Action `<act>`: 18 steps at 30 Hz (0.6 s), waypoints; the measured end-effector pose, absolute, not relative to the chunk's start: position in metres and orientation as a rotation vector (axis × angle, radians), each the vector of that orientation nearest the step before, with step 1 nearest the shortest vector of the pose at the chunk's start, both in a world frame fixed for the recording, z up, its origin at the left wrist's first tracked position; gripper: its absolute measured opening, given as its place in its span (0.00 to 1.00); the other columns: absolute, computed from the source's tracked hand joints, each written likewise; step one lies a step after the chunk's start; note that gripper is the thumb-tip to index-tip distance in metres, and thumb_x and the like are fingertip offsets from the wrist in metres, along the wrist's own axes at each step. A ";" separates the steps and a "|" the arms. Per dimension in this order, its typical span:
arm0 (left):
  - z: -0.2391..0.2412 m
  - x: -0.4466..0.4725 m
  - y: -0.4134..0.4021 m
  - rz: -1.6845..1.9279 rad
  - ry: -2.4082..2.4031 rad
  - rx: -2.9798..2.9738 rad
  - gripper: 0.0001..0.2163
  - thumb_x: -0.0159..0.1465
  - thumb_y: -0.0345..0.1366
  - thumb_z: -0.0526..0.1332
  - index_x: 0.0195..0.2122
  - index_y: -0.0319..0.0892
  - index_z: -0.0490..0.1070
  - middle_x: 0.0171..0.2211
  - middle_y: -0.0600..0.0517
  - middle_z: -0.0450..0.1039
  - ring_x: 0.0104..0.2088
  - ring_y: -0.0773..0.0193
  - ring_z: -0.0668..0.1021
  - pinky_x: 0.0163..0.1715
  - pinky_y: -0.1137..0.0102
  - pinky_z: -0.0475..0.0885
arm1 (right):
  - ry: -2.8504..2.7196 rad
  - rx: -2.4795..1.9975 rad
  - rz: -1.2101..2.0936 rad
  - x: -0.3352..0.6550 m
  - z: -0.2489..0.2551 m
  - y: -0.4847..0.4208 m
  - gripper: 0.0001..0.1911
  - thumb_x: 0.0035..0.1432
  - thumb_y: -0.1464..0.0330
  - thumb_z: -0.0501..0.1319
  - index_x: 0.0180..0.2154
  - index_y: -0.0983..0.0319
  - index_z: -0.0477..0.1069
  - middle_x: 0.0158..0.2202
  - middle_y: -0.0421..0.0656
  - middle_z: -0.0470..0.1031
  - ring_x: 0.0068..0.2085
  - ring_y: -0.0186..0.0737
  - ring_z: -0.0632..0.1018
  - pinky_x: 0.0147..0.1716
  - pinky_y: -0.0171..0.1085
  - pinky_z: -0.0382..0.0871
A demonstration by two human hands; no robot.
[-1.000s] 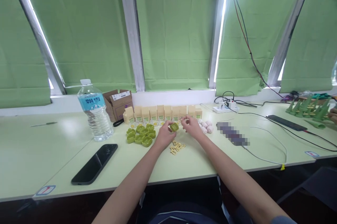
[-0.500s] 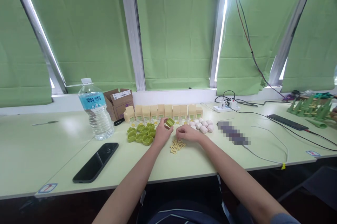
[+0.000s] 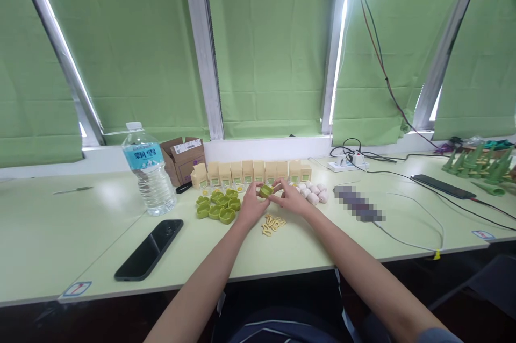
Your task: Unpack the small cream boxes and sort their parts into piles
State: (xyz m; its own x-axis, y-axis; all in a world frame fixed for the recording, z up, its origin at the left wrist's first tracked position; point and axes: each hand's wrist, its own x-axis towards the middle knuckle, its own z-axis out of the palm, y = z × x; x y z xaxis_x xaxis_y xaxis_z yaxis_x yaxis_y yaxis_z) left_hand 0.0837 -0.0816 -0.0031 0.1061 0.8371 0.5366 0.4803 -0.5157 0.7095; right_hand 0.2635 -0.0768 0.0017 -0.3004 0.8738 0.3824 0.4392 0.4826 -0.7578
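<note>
My left hand (image 3: 250,206) holds a small green plastic piece (image 3: 266,191) pinched in its fingers above the table. My right hand (image 3: 291,199) has come up against the same green piece, fingers pinched at its right side. Under the hands lies a little heap of yellow rings (image 3: 272,223). To the left sits a cluster of several more green pieces (image 3: 216,206). A row of several cream box-shaped parts (image 3: 252,172) stands behind the hands, and several pale pink pieces (image 3: 312,194) lie to the right.
A water bottle (image 3: 148,171) and a black phone (image 3: 149,249) are on the left of the pale green table (image 3: 48,235). A small cardboard box (image 3: 183,158) stands at the back. A power strip (image 3: 349,163), cables and another dark phone (image 3: 443,186) lie right; green cone parts (image 3: 478,163) far right.
My right hand has risen from the yellow rings and met the green piece in my left hand. The view has shifted slightly.
</note>
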 end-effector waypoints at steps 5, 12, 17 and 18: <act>0.003 0.088 -0.087 1.379 1.286 2.206 0.18 0.60 0.37 0.62 0.52 0.45 0.68 0.49 0.46 0.70 0.43 0.60 0.76 0.45 0.65 0.70 | -1.882 -1.079 0.634 0.264 0.001 -0.074 0.21 0.63 0.52 0.55 0.50 0.58 0.62 0.42 0.42 0.76 0.24 0.31 0.73 0.28 0.35 0.68; 0.063 0.041 -0.089 1.159 1.612 2.310 0.10 0.61 0.42 0.60 0.37 0.41 0.73 0.42 0.45 0.72 0.42 0.56 0.74 0.46 0.61 0.69 | -1.889 -1.031 0.671 0.264 0.006 -0.080 0.20 0.66 0.51 0.49 0.42 0.59 0.67 0.37 0.41 0.77 0.20 0.29 0.70 0.25 0.34 0.65; 0.097 -0.033 -0.118 0.595 1.647 2.482 0.18 0.59 0.54 0.60 0.32 0.43 0.72 0.34 0.49 0.74 0.34 0.57 0.75 0.33 0.67 0.65 | -1.965 -1.037 0.704 0.263 0.009 -0.084 0.17 0.66 0.56 0.51 0.36 0.60 0.71 0.33 0.40 0.78 0.21 0.30 0.69 0.25 0.33 0.63; 0.097 -0.045 -0.126 0.498 1.637 2.519 0.18 0.58 0.54 0.60 0.31 0.43 0.72 0.32 0.50 0.74 0.33 0.57 0.75 0.32 0.68 0.64 | -1.977 -1.039 0.703 0.262 0.009 -0.083 0.16 0.66 0.58 0.51 0.36 0.60 0.71 0.32 0.40 0.78 0.22 0.31 0.69 0.25 0.33 0.62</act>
State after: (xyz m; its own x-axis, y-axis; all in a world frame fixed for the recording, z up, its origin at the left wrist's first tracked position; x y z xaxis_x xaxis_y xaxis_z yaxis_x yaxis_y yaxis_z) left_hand -0.0452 -0.1256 0.0972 0.3701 0.9030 0.2181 0.8716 -0.4188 0.2550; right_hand 0.2625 -0.0831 0.0086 -0.3622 0.8511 0.3801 0.4203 0.5131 -0.7484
